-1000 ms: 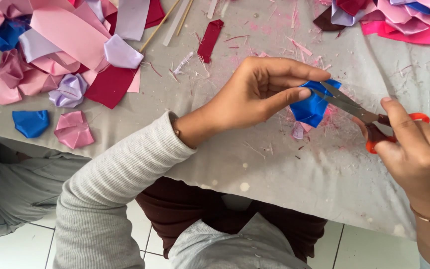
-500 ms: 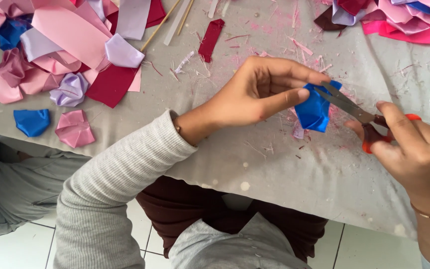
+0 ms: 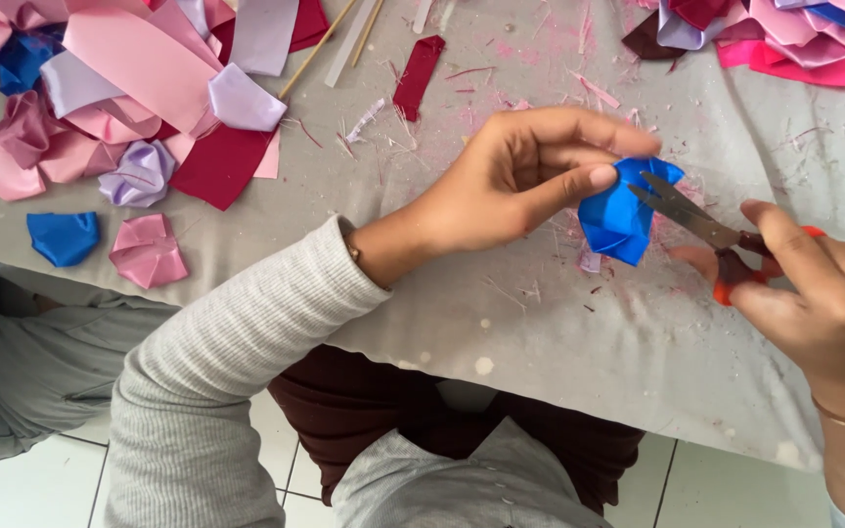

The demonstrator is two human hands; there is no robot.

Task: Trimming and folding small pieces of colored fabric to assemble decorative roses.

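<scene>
My left hand (image 3: 511, 181) pinches a folded piece of blue satin ribbon (image 3: 620, 217) between thumb and fingers, just above the grey cloth-covered table (image 3: 501, 323). My right hand (image 3: 819, 293) grips red-handled scissors (image 3: 706, 230). Their metal blades point left and meet the blue ribbon's upper right edge. The scissor handles are mostly hidden by my fingers.
Pink, lilac, maroon and blue ribbon pieces (image 3: 139, 88) lie heaped at the table's far left, with a folded blue piece (image 3: 63, 238) and a pink one (image 3: 149, 251) nearer the edge. More ribbon (image 3: 784, 34) is piled far right. Thin wooden sticks (image 3: 330, 39) and thread scraps lie between.
The scissors' blades have closed a little on the blue ribbon's edge. Both hands stay in nearly the same place.
</scene>
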